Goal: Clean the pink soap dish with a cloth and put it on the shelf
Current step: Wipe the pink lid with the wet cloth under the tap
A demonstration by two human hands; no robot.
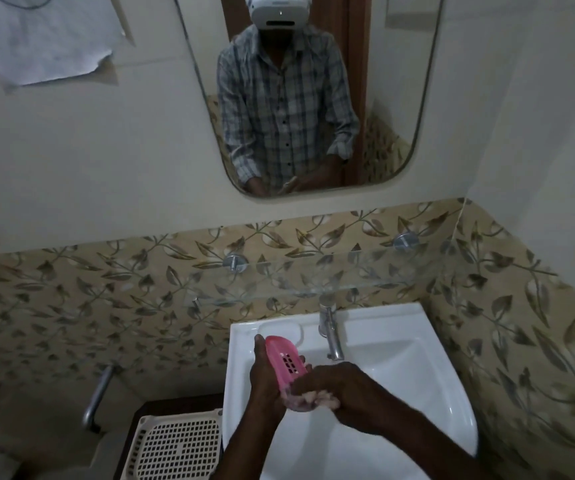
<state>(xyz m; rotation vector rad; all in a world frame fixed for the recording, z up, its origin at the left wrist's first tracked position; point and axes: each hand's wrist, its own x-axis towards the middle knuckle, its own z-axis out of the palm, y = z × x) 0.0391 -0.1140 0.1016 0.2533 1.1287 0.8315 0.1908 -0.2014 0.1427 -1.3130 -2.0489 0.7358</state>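
Wiping the pink soap dish [283, 362] over the white washbasin [400, 375], well below the glass shelf [314, 275]. Best done with firm strokes along the slotted floor, dish turned to reach rim and underside. Left hand [265, 379] cupped under the dish, thumb along its far edge, grip closed on it. Right hand [334, 386] clenched around a pale bunched cloth [317, 400], pressed against the near end, wrist bent inward.

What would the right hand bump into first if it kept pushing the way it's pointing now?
The right hand, clutching a pale cloth, points leftward at the pink soap dish. It would press into the dish's near end first, then probably the left hand gripping it from behind. Depth is hard to judge.
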